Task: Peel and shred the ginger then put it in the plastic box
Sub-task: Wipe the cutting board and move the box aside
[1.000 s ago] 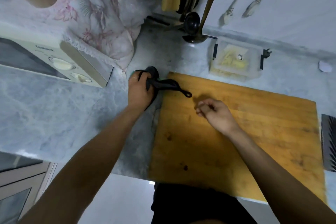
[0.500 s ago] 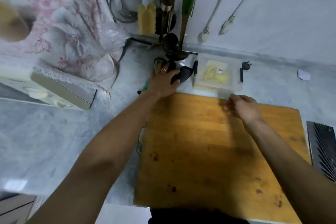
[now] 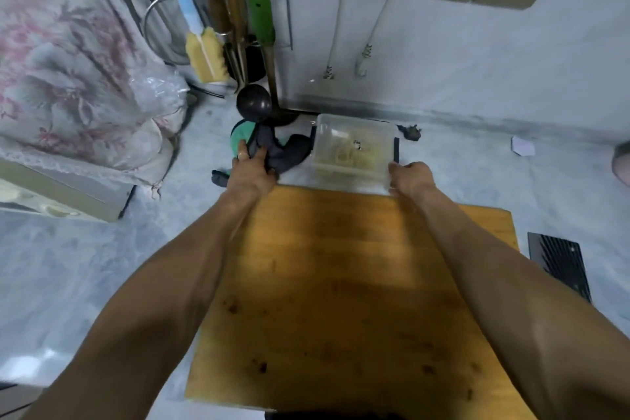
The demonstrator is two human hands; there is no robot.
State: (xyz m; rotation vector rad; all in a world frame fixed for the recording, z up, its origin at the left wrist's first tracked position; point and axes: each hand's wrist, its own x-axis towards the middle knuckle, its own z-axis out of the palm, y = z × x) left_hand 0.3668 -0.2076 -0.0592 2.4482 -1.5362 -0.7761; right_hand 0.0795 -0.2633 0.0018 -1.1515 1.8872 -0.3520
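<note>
A clear plastic box holding pale shredded ginger stands on the counter just beyond the far edge of the wooden cutting board. My right hand grips the box at its near right corner. My left hand holds a dark cloth on the counter to the left of the box, beside a green item. The cutting board carries nothing but a few dark specks.
Utensils, a black ladle and a yellow sponge brush hang at the back wall. A floral cloth covers an appliance at left. A dark ridged object lies right of the board. A black plug sits behind the box.
My left hand carried the dark cloth from the board's left corner to the back of the counter. My right hand left the board and took hold of the box's corner.
</note>
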